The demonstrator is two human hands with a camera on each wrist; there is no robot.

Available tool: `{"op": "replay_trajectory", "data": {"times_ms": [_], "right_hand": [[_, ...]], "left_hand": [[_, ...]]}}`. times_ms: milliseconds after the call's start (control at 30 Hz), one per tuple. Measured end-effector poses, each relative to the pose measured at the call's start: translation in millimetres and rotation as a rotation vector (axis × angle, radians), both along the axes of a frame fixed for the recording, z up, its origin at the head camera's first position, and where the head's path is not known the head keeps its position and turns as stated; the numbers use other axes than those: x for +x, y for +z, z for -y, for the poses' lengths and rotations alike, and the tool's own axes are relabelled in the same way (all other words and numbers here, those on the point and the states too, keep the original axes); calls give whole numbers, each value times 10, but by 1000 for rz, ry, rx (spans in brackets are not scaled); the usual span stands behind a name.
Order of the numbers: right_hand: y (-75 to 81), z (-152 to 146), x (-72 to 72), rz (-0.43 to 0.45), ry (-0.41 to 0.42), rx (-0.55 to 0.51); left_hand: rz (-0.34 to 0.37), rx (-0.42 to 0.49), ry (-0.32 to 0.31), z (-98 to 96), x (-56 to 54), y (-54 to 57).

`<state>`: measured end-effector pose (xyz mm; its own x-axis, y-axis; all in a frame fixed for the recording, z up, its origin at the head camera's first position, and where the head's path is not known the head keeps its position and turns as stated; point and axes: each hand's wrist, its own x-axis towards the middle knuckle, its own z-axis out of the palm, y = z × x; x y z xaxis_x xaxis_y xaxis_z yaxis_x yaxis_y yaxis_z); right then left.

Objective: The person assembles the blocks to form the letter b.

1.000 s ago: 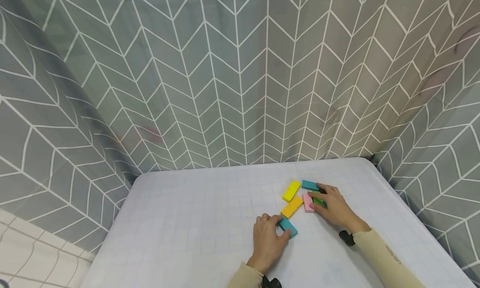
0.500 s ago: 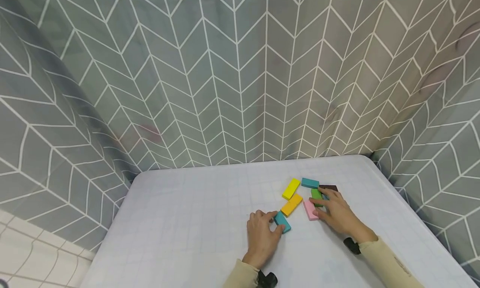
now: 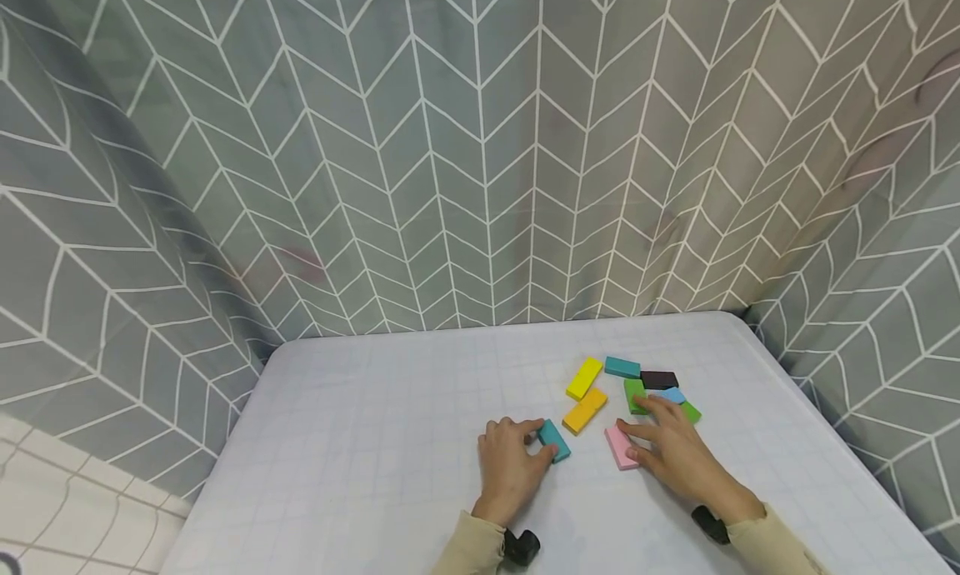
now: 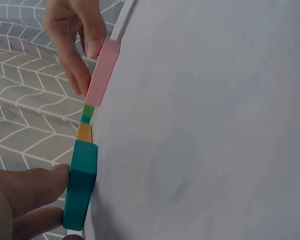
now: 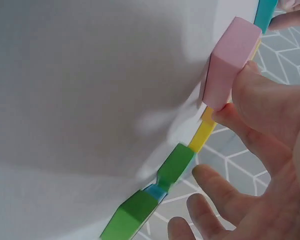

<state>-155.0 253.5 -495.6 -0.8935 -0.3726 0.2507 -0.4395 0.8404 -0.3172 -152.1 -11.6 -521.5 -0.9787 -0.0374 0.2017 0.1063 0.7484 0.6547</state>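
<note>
Working two-handed looks like the current step: the left hand (image 3: 510,468) pinches the nearer teal block (image 3: 554,441), the right hand (image 3: 682,457) the pink block (image 3: 620,449); the orange block (image 3: 585,411) lies between and beyond them on the desk (image 3: 375,442). The next move likely calls for steady, even grips.

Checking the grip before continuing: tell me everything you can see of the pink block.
The pink block is an oblong with slightly rounded edges and a matte surface, material uncertain. It lies broad face up on the white table, near end angled right in the head view. The right hand pinches it between thumb and index finger. No other block touches it.
</note>
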Motion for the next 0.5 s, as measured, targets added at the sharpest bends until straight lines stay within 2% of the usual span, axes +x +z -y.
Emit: {"op": "replay_trajectory", "data": {"times_ms": [200,400,500], "right_hand": [[4,80,63,-28,23,2],[60,185,94,28,39,10],[72,269,93,76,76,14]], "left_hand": [[14,21,17,134,-39,9],[18,26,29,288,-79,-3],[9,26,29,367,-90,2]]}}
